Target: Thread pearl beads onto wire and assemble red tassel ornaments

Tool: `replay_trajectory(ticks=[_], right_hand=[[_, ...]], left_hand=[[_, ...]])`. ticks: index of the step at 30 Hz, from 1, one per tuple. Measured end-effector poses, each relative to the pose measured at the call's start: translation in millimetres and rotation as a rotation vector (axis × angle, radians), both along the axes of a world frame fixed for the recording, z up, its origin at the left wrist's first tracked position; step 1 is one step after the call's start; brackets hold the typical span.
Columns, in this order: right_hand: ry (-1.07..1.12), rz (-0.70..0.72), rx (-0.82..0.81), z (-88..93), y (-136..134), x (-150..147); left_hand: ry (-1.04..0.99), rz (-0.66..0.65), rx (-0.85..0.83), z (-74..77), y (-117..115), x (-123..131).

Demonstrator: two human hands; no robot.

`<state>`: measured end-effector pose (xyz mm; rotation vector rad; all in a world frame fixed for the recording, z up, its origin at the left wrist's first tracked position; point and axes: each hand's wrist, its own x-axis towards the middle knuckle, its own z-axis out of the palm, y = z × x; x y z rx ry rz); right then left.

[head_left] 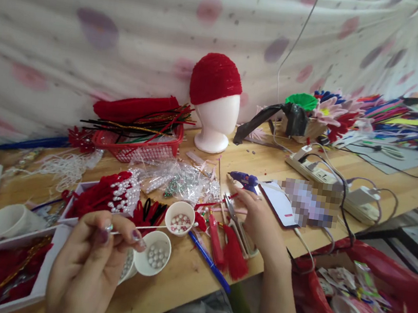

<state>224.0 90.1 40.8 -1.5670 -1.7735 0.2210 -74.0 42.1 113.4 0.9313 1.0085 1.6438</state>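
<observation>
My left hand is closed, pinching a thin white stick that points right over the paper cups. A small shiny bit shows at its fingertips; I cannot make out what it is. Just below are a cup of white beads and a cup of red and white beads. My right hand reaches forward with its fingers stretched out at the blue hot glue gun. Whether they touch it is hard to see. Scissors and a red tassel lie beside and under this hand.
A white foam head wears a red cap at the back. Left of it stands a red basket of stems. A phone, power strips and cables lie right. A red waste bag hangs at the front right.
</observation>
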Motion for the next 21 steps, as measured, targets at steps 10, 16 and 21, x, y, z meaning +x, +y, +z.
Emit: replay_trajectory(ticks=[10, 16, 21], right_hand=[[0.469, 0.547, -0.235, 65.1, -79.0, -121.6], [0.549, 0.742, -0.402, 55.3, -76.6, -148.7], [0.399, 0.700, -0.395, 54.8, -75.4, -152.2]], left_hand=[[0.582, -0.047, 0.093, -12.4, -28.1, 8.1], [0.670, -0.138, 0.080, -19.1, -48.6, -13.5], [0.581, -0.201, 0.101, -27.8, -49.4, -32.6]])
